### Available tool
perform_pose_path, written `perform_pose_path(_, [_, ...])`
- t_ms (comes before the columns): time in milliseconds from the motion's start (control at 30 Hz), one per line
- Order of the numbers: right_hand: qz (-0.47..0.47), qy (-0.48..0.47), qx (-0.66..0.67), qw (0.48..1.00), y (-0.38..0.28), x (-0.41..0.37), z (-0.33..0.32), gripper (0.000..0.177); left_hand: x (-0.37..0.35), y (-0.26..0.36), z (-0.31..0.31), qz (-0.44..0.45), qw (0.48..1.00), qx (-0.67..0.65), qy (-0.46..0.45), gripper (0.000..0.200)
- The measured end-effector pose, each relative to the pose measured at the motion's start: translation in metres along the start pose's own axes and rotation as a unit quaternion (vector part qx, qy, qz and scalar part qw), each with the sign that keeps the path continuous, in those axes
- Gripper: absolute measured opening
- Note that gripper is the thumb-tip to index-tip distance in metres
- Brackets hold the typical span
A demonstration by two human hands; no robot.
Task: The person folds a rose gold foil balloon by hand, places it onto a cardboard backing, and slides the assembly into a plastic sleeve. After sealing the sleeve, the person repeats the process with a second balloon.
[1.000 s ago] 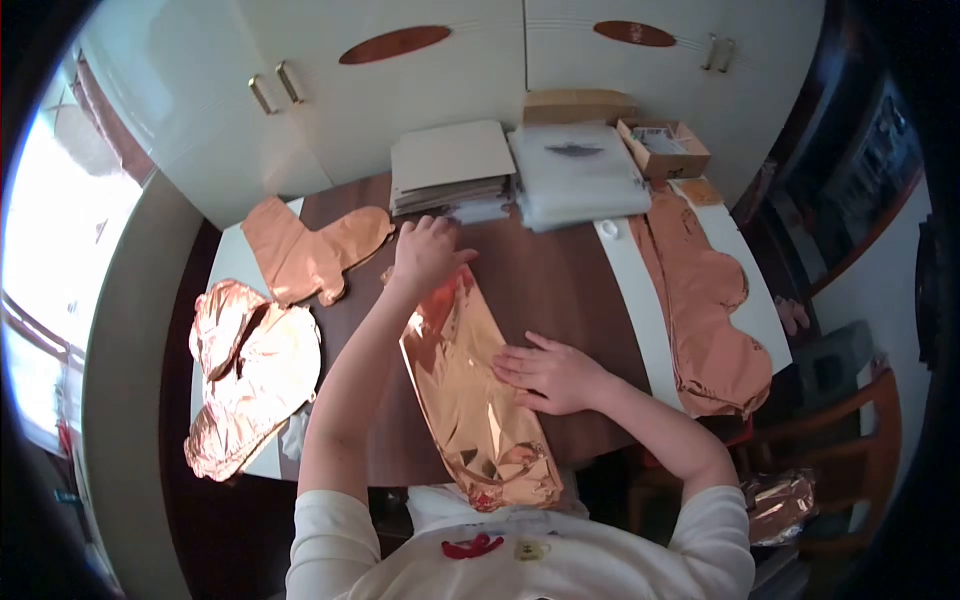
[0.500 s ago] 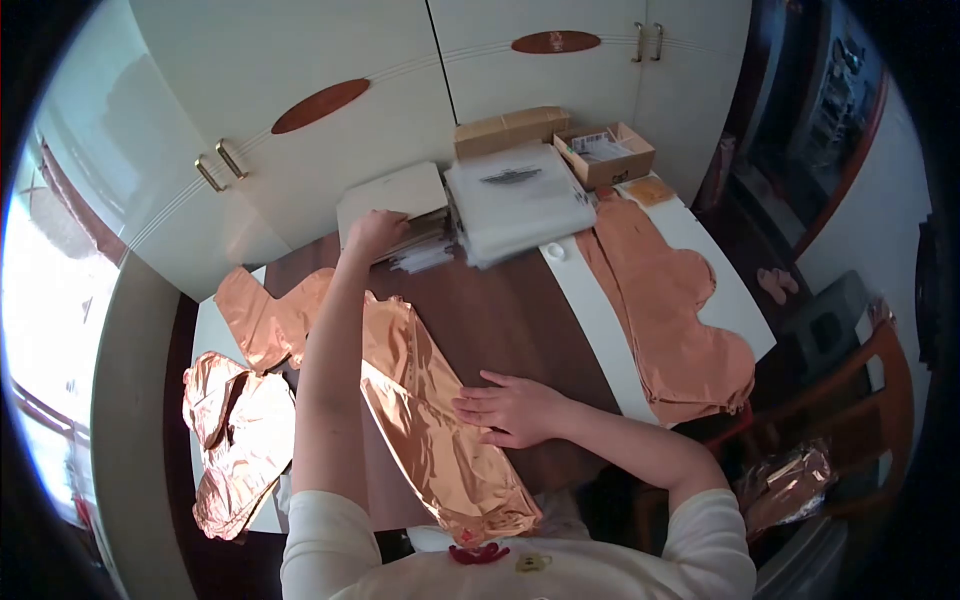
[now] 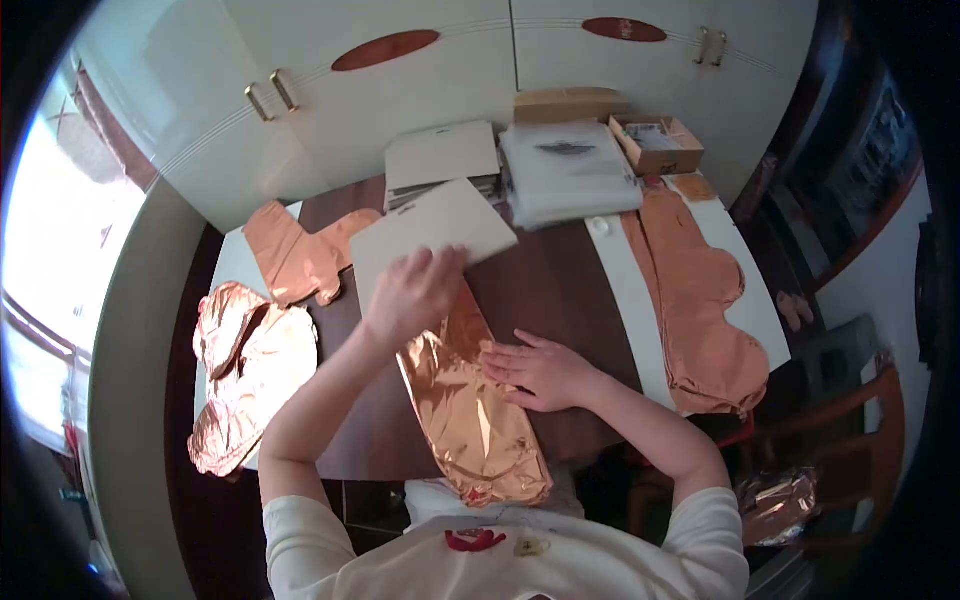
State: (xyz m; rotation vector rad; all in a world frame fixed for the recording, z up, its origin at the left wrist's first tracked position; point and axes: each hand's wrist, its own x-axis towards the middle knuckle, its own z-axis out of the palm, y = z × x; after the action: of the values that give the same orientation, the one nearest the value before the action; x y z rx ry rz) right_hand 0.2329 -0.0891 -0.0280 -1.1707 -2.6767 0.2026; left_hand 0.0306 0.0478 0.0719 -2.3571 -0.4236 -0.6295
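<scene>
My left hand (image 3: 412, 296) grips the near edge of a pale grey cardboard sheet (image 3: 468, 215), held tilted over the table. Beneath it lies a flat, shiny rose-gold foil balloon (image 3: 470, 410), whose far end is partly covered by the sheet. My right hand (image 3: 545, 373) rests on the balloon's right edge with its fingers spread. Behind the held sheet is a stack of similar cardboard sheets (image 3: 440, 157).
Clear plastic bags (image 3: 570, 175) are piled beside the stack, near a small open cardboard box (image 3: 660, 158). More flat foil balloons lie right (image 3: 700, 310) and left (image 3: 310, 250). A white ring (image 3: 600, 227) sits by the bags. A wooden chair (image 3: 870, 430) stands right.
My left hand has drawn a cardboard sheet off the stack toward me, over the foil balloon's far end. My right hand stays on the balloon. The camera view has shifted.
</scene>
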Motion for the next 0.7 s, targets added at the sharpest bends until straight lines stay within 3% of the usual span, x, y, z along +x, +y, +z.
perform_pose_path(200, [-0.001,0.008,-0.018,1.000,-0.017,0.000,-0.008,0.054,-0.066,0.063,-0.026,0.011,0.993,-0.097,-0.070,0.032])
perform_pose_path(367, [-0.014,0.082,0.029,0.996,-0.027,-0.010,-0.004,0.040,-0.097,0.082,-0.029,-0.062,0.967,-0.221,-0.106,0.029])
perform_pose_path(533, [-0.028,0.220,0.119,0.968,-0.024,-0.037,-0.010,0.023,-0.115,0.066,-0.053,-0.162,0.928,-0.296,-0.156,0.032])
perform_pose_path(633, [0.048,0.200,0.146,0.968,-0.028,-0.037,-0.026,0.023,-0.135,0.049,-0.062,-0.213,0.917,-0.281,-0.187,0.036])
perform_pose_path(700, [0.042,0.177,0.112,0.977,-0.025,-0.035,-0.022,0.032,-0.153,0.048,-0.061,-0.242,0.910,-0.267,-0.206,0.039])
